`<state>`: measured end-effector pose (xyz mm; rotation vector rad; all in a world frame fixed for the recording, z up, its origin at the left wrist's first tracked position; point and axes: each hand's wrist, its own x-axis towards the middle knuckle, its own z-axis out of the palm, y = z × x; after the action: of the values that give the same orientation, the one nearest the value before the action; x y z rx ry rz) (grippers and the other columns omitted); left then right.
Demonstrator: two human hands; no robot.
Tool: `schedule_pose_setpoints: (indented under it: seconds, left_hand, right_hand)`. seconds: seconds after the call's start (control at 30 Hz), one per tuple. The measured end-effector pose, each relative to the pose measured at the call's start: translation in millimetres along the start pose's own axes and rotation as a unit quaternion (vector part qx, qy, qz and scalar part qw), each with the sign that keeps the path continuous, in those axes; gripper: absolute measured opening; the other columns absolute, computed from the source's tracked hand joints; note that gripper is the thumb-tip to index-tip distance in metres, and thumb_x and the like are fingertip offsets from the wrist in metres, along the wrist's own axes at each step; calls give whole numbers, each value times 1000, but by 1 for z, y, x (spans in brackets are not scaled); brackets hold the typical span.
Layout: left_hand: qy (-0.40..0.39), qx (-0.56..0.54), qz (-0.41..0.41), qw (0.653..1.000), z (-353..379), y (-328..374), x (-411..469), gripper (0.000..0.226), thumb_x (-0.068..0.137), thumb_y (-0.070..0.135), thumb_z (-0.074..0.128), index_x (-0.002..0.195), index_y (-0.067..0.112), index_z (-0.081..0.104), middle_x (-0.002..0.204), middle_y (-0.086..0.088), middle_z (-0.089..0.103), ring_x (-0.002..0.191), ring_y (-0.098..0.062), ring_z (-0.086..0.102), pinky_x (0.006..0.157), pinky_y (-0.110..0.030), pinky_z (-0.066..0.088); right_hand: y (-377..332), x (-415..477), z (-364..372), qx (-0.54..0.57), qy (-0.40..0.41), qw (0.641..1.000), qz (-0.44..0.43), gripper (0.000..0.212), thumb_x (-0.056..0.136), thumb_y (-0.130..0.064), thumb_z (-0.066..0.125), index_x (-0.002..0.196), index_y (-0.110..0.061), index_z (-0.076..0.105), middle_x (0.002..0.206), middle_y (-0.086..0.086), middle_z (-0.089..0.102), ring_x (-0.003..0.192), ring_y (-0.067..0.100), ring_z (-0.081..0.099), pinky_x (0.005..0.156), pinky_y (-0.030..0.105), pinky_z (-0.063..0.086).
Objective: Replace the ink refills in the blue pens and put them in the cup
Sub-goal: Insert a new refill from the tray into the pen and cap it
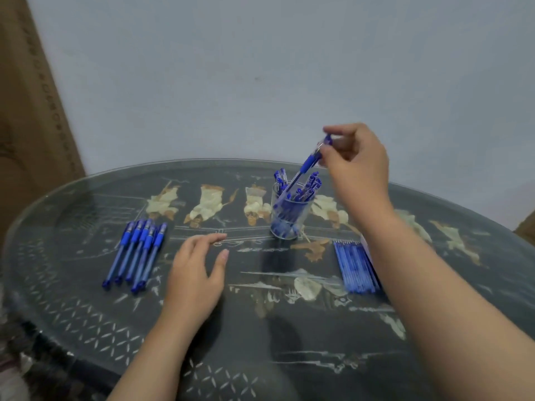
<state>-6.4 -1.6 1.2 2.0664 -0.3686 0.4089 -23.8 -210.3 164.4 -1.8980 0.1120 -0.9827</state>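
Pinched between the thumb and fingertips of the right hand (357, 166): one blue pen (310, 161), held by its upper end above the cup (289, 224). Pen tilted, top leaning to the right, lower end reaching into the cup's mouth among the others. Grip narrow, closed on the pen.

Cup: clear glass, upright, standing on the table (86, 299) toward its far edge. Contents: many blue pens at mixed angles; count not readable.

Left hand (197, 273): palm down, low at the table, fingers straight and slightly spread, holding nothing. Contact with the surface cannot be told.

Row of pens (136, 253): five, blue, lying side by side and touching, just left of the left hand, well apart from the cup.

Refills (354, 267): a flat batch of thin blue sticks, side by side on the table to the right of the cup, partly hidden behind the right forearm.

Table: dark, glass-topped, with pale inlaid figures and a lattice border.

Wall (231, 68): plain grey, behind the table.
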Motion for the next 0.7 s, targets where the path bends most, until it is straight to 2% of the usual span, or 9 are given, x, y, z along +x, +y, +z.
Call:
schedule_pose_setpoints:
  seconds: [0.03,0.1,0.17,0.23,0.3,0.4,0.53,0.6,0.7]
  left_hand:
    - [0,38,-5,999,-5,-8,0,28,92,21,63,119,29,62,113,9,54,112,-15,51,97,-34,40]
    - [-20,98,-20,995,-9,-18,-1,31,90,25,64,121,27,62,112,6,54,112,-22,52,97,-42,41]
    - [-50,136,-34,989,-8,-22,-2,31,90,30,63,122,29,62,114,6,54,113,-22,50,98,-43,39]
    - [-66,159,-31,985,-7,-23,-2,30,91,34,61,122,32,61,116,8,54,116,-20,48,100,-42,35]
    - [-71,170,-29,982,-7,-23,-1,30,92,36,59,122,34,59,118,9,54,118,-18,46,100,-40,33]
    - [-74,176,-36,981,-6,-23,-1,30,94,38,55,123,37,57,121,13,52,122,-15,41,103,-37,28]
    - [-82,176,-37,980,-6,-23,-2,28,95,40,51,123,39,54,122,16,50,122,-12,37,105,-34,24]
    - [-78,163,-37,983,-7,-23,-2,26,95,36,53,122,37,56,121,16,51,121,-12,40,103,-33,26]
    - [-62,128,-31,989,-9,-23,-1,24,94,29,57,117,32,61,114,16,52,117,-14,44,103,-34,31]
  right_hand:
    - [-3,9,-1,-9,15,1000,-11,27,91,-3,61,95,-30,61,87,-1,68,84,16,69,84,33,58]
    - [-6,23,-1,-31,37,998,-32,22,92,-4,59,102,-24,60,85,-6,65,79,10,67,78,20,55]
    - [-2,30,3,-65,42,996,-44,20,94,-4,57,108,-17,61,85,-6,62,74,2,61,69,7,47]
    - [9,33,11,-109,27,993,-41,19,94,-4,57,109,-14,61,86,-5,60,72,-1,56,64,4,43]
    - [22,31,19,-150,-6,988,-35,19,93,-5,57,109,-15,62,84,-5,59,72,1,54,65,7,44]
    - [38,27,28,-203,-65,977,-25,16,93,-10,60,108,-17,63,83,-5,61,76,8,57,71,22,47]
    - [51,25,36,-323,-114,939,-37,14,91,-19,64,105,-19,65,89,-4,69,92,20,61,85,37,48]
    - [54,26,39,-383,-129,914,-45,13,91,-25,65,104,-20,67,95,-3,73,100,24,60,90,38,44]
    - [55,26,41,-435,-130,890,-33,13,93,-25,60,98,-21,72,96,-1,73,103,26,58,88,37,39]
